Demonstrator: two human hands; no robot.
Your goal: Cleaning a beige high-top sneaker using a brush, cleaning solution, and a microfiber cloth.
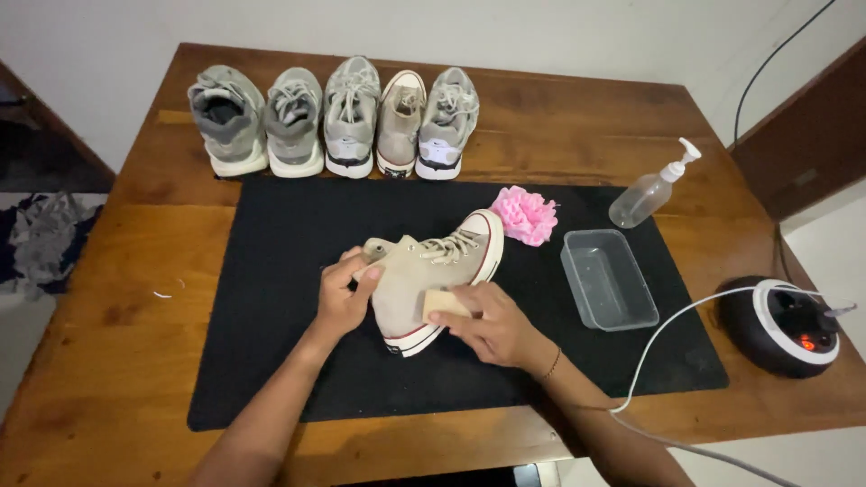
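1. Beige canvas high-top shoe [433, 280] lay on its side near the middle of the black mat [271, 361], toe toward the far edge, laces up.
2. Left hand [345, 293] gripped the heel end, fingers curled and closed on the collar; right hand [492, 326] pressed a small tan block [444, 303] against the shoe's side, fingers clamped on it.
3. Risk, as a judgement: the shoe rested on a narrow flank, so a hard stroke of the block could have rolled it or slipped it out of the left hand's grip.
4. Risk: the clear tub [608, 278] sat just beside the right forearm (contents could not be told), and a wide elbow swing might have knocked it.
5. Risk: the white cable [667, 329] ran close under the right arm to the round black device [781, 326]; a snag could have dragged that device.
6. Clear pump bottle [651, 191] stood tilted-looking beyond the tub, white pump head, no label discernible.
7. Pink puff [525, 215] lay touching the toe; five grey and beige shoes [334, 122] lined the far edge, their small tongue patches too small to describe.
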